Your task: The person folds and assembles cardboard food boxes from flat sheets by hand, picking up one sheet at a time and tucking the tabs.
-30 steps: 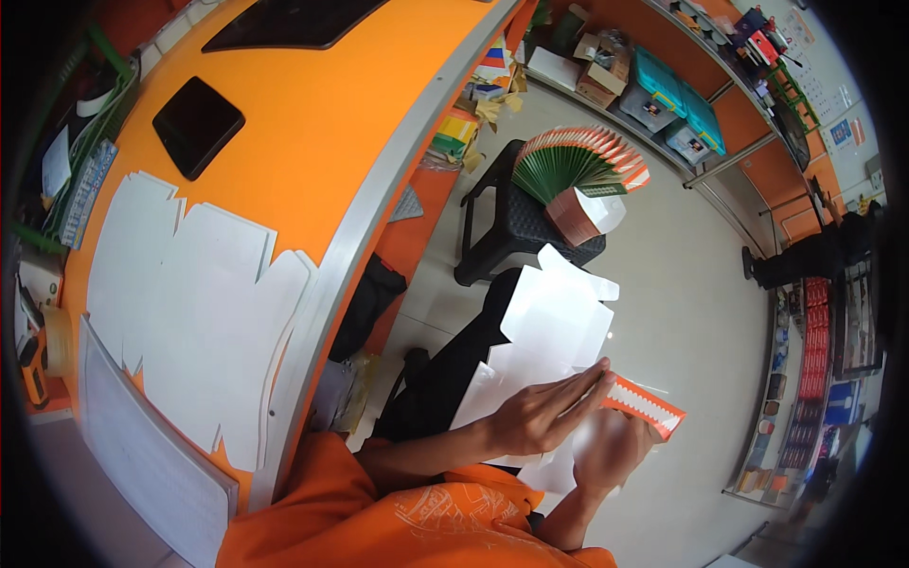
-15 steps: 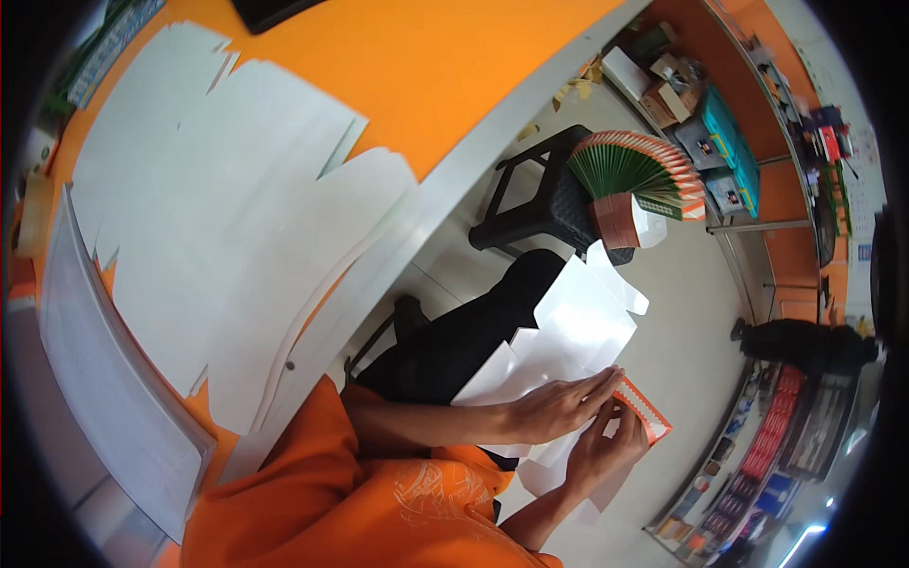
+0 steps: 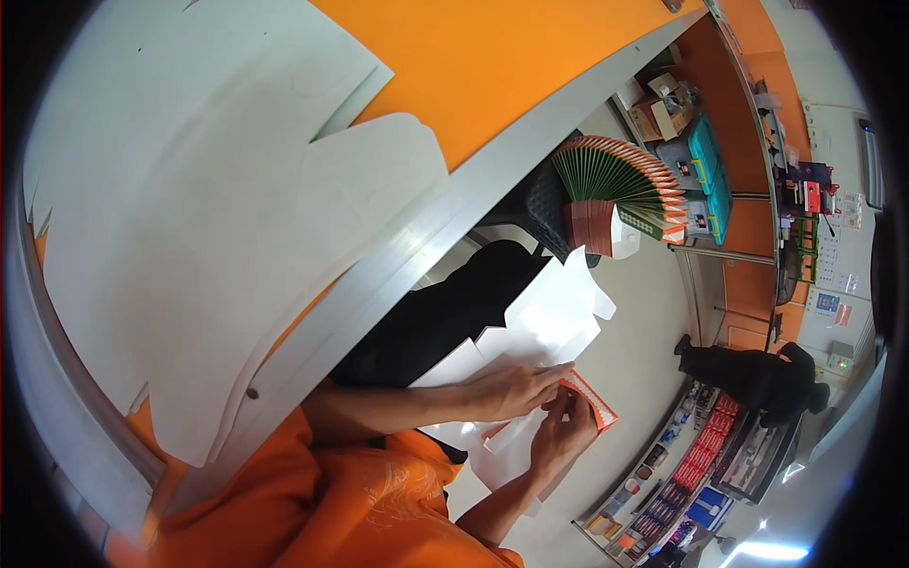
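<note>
An unfolded carton blank (image 3: 544, 317), white and glossy on the side facing me, lies across my lap. Its near right end has a folded flap with an orange-red patterned edge (image 3: 589, 401). My left hand (image 3: 507, 392) grips the blank beside that flap, fingers straight and close together, tips at the flap's upper corner. Bent fingers of my right hand (image 3: 565, 437) pinch the same flap from below. The thumbs are partly hidden, and so is the part of the card under my hands.
Large white carton sheets (image 3: 237, 208) cover much of the orange table (image 3: 464, 71) on my left. A fanned stack of green and orange-edged folded cartons (image 3: 615, 180) rests on a black stool (image 3: 544, 204). Shelves hold teal-lidded bins (image 3: 705, 156). A person in black (image 3: 748, 374) stands farther off.
The view has shifted, so the table looks larger and my hands sit farther left in it. Both hands keep hold of the same flap, with little visible change in their grip.
</note>
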`<state>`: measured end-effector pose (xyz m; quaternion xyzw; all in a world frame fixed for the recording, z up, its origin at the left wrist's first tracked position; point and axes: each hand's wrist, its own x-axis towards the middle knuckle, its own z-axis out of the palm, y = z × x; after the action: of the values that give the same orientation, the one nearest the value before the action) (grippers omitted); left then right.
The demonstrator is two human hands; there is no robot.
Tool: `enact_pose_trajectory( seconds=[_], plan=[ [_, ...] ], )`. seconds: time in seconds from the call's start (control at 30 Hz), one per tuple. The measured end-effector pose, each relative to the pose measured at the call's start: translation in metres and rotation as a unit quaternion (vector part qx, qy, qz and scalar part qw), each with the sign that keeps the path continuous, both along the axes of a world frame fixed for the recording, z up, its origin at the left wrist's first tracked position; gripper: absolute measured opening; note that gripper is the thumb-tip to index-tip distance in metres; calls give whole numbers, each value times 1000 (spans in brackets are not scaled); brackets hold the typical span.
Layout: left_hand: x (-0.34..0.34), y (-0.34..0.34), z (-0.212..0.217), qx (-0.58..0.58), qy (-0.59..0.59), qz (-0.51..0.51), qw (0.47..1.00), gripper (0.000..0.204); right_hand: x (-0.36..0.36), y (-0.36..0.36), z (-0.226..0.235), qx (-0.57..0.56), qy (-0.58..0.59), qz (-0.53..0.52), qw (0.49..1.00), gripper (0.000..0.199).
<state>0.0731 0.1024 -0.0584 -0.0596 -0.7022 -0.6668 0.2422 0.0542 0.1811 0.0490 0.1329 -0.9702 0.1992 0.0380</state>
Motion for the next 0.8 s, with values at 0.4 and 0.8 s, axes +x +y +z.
enact_pose_trajectory(
  seconds=[0.4,0.8],
  plan=[
    [3,-2,2,62,-79,-35,994,66,9,-2,-16,-18,48,-16,999,14],
    [0,-22,32,122,-151,-50,980,39,24,27,82,-77,66,57,993,53]
  ],
)
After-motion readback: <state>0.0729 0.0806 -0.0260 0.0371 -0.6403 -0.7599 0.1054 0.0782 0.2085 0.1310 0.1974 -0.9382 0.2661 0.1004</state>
